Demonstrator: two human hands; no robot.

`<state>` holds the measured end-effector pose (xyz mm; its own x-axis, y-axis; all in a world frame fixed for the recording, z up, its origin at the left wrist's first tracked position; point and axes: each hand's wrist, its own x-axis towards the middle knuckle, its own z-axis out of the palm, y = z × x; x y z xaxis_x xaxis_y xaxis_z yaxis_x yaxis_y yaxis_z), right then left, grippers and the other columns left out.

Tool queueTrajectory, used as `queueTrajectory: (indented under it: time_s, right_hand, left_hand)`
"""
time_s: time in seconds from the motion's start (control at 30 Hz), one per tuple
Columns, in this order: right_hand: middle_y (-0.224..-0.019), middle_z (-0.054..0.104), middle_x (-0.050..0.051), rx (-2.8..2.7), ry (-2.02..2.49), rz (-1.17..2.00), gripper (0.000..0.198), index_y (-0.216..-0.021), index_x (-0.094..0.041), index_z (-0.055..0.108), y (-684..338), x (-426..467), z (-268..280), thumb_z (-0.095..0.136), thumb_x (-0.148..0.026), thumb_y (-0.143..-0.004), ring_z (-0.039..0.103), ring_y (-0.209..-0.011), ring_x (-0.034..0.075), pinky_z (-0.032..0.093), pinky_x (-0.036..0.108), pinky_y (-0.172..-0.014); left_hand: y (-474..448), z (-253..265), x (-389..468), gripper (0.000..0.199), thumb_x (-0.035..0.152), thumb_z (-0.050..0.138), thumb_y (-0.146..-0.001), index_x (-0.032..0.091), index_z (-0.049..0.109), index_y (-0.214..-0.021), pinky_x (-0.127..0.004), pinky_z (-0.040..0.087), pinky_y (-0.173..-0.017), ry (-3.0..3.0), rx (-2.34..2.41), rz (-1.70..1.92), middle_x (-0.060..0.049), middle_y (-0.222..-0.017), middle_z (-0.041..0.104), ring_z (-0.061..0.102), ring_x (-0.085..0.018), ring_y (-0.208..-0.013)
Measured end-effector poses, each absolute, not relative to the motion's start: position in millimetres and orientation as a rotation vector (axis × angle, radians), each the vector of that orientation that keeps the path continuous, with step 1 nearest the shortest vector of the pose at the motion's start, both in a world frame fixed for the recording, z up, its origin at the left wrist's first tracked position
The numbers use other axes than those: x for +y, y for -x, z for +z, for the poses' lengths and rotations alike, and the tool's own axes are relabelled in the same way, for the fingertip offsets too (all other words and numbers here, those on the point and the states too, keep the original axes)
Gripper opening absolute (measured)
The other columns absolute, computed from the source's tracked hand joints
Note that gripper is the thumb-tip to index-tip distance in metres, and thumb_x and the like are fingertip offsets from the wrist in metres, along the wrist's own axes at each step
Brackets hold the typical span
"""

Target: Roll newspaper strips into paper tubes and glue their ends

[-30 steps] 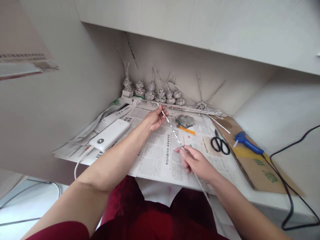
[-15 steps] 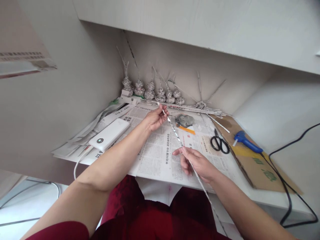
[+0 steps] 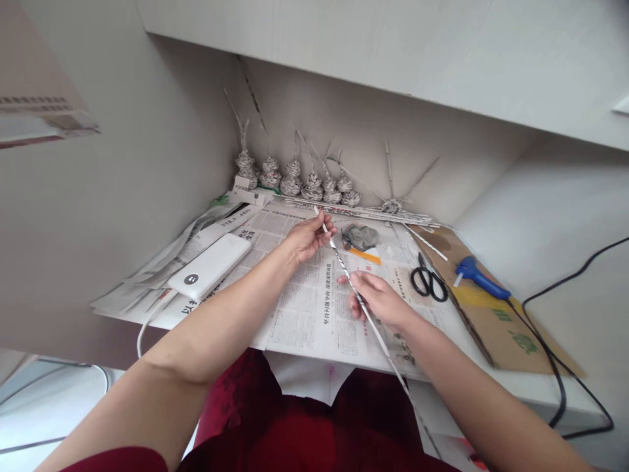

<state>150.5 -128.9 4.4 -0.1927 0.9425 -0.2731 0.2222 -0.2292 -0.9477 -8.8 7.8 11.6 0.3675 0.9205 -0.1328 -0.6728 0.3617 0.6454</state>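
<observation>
A long, thin rolled newspaper stick point(image 3: 377, 333) slants from the middle of the table down past my lap. My left hand point(image 3: 312, 237) pinches it just below its upper tip, over the printed sheets. Lower along the same stick, my right hand point(image 3: 376, 296) closes on it with thumb and fingers, the lower fingers curled beneath. Beyond my left hand lies a bundle of similar paper sticks point(image 3: 363, 213). A crumpled grey bundle point(image 3: 361, 237) and an orange strip point(image 3: 364, 255) rest to the right of that hand.
Woven paper gourd shapes point(image 3: 292, 178) line the back wall, beside a star-like woven start point(image 3: 392, 206). Black scissors point(image 3: 428, 282) and a blue glue gun point(image 3: 481, 278) on cardboard point(image 3: 511, 341) lie right. A white power bank point(image 3: 210, 265) sits left on newspaper point(image 3: 304, 308). A shelf overhangs.
My right hand has moved up along the stick, nearer my left hand. The left hand keeps its pinch near the tip. The view has shifted slightly.
</observation>
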Motion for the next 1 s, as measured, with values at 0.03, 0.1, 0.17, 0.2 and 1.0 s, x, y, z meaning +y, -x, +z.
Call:
queueTrajectory:
  time_s: [0.03, 0.1, 0.17, 0.2, 1.0]
  right_hand:
    - [-0.059, 0.054, -0.002, -1.476, 1.491, 1.328, 0.039, -0.099, -0.02, 0.055, -148, -121, 5, 0.05, -0.054, -0.082, 0.052, -0.046, 0.01, 0.038, 0.02, -0.041]
    - [-0.058, 0.055, -0.002, -1.596, 1.533, 1.135, 0.034, -0.093, -0.02, 0.057, -140, -104, 5, 0.053, -0.051, -0.081, 0.052, -0.045, 0.009, 0.04, 0.019, -0.041]
    - [-0.058, 0.056, -0.002, -1.633, 1.555, 1.103, 0.031, -0.089, -0.019, 0.058, -129, -88, 7, 0.05, -0.049, -0.083, 0.053, -0.043, 0.009, 0.04, 0.019, -0.04]
    - [-0.058, 0.057, -0.002, -1.634, 1.566, 1.094, 0.03, -0.087, -0.019, 0.058, -124, -82, 7, 0.049, -0.047, -0.084, 0.053, -0.042, 0.009, 0.04, 0.018, -0.04]
    - [-0.055, 0.058, -0.001, -1.764, 1.625, 0.826, 0.04, -0.091, -0.02, 0.059, -117, -71, 6, 0.031, -0.049, -0.091, 0.051, -0.042, 0.011, 0.036, 0.022, -0.046]
  left_hand:
    - [8, 10, 8, 0.017, 0.022, 0.053, -0.086, 0.009, 0.06, -0.078, -0.014, 0.05, -0.046, -0.549, 0.536, 1.094, -0.004, -0.064, 0.06, 0.064, -0.011, -0.059]
    - [7, 9, 8, 0.017, 0.023, 0.053, -0.086, 0.009, 0.06, -0.078, -0.014, 0.051, -0.046, -0.563, 0.539, 1.097, -0.004, -0.065, 0.061, 0.065, -0.012, -0.06]
    - [8, 8, 9, 0.016, 0.024, 0.054, -0.085, 0.009, 0.06, -0.079, -0.014, 0.051, -0.046, -0.569, 0.549, 1.097, -0.004, -0.066, 0.062, 0.066, -0.013, -0.061]
    - [9, 8, 10, 0.016, 0.024, 0.055, -0.085, 0.01, 0.06, -0.079, -0.014, 0.05, -0.045, -0.565, 0.558, 1.1, -0.004, -0.065, 0.062, 0.066, -0.013, -0.06]
    - [11, 8, 13, 0.016, 0.024, 0.057, -0.084, 0.009, 0.059, -0.078, -0.014, 0.05, -0.045, -0.5, 0.563, 1.151, -0.003, -0.062, 0.06, 0.063, -0.011, -0.056]
